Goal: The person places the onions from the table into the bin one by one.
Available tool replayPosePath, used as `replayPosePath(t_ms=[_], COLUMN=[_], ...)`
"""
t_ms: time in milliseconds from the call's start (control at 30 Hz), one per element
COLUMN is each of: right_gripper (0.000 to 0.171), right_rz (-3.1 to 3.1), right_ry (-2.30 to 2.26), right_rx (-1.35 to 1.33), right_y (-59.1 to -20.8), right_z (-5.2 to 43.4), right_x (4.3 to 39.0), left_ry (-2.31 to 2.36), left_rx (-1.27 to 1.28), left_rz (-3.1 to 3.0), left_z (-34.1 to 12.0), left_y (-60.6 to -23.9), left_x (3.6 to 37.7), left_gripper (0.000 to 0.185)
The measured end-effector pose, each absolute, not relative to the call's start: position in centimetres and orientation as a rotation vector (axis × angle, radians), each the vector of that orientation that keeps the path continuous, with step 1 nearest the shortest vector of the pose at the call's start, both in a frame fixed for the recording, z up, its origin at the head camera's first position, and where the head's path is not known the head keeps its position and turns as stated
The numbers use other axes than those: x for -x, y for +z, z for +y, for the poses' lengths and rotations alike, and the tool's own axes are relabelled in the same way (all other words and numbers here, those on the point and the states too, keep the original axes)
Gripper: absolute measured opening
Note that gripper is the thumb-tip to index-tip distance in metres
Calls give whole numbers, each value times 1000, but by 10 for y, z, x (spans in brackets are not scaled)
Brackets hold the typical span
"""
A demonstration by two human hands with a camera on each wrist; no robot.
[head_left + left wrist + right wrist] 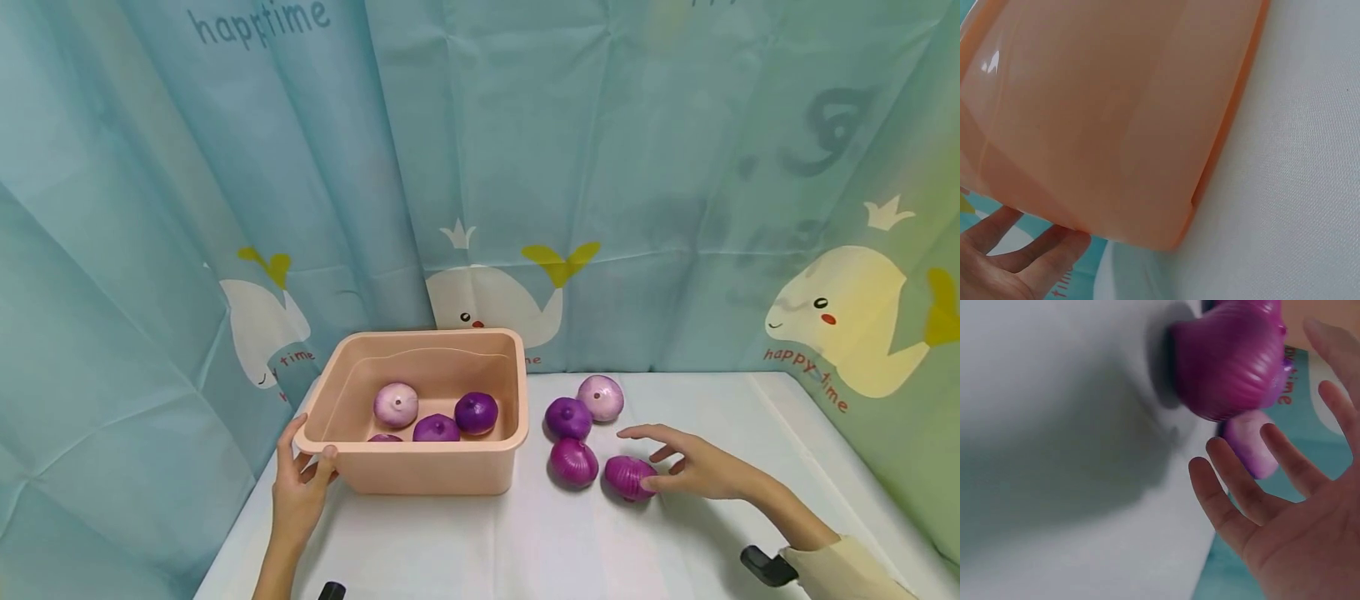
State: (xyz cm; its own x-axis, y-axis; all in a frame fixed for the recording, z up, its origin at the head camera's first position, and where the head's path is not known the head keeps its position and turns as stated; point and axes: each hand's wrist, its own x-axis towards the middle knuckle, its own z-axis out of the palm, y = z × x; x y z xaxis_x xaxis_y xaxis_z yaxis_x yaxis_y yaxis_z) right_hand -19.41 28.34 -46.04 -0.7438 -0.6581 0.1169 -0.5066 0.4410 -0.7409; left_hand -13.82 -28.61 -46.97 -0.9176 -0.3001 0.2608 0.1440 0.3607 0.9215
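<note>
A pink plastic bin [427, 469] holds several purple and pale onions, one of them mostly hidden by the front wall. At its front left corner my left hand [298, 492] grips the rim, thumb at the front and fingers along the left side; the left wrist view shows fingertips against the bin [1104, 125]. My right hand [701, 467], fingers spread, is beside a magenta onion [628, 477] on the table. In the right wrist view the open palm [1310, 531] faces that onion [1229, 362], with a gap between; contact at the thumb cannot be told from the head view.
Left of that onion lie another magenta onion [574, 463], a dark purple onion [567, 418] and a pale onion [601, 398], close together right of the bin. A white cloth [555, 550] covers the table. Behind hangs a blue curtain [645, 208] with printed whales.
</note>
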Motion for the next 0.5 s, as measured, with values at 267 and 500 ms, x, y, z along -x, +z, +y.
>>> replayPosePath(t_ms=[267,500], right_gripper=[53,46], right_rz=[2416,2446], right_ry=[-1249,-1245], right_rx=[1157,1138], right_y=[-482,-490], right_z=[283,278], right_x=[194,196], left_ry=[-1586,-1585], left_rx=[-152,-149], left_rz=[-2245,-2245], left_z=[-285,-285], left_y=[-468,-468], left_x=[138,138], left_gripper=[70,70])
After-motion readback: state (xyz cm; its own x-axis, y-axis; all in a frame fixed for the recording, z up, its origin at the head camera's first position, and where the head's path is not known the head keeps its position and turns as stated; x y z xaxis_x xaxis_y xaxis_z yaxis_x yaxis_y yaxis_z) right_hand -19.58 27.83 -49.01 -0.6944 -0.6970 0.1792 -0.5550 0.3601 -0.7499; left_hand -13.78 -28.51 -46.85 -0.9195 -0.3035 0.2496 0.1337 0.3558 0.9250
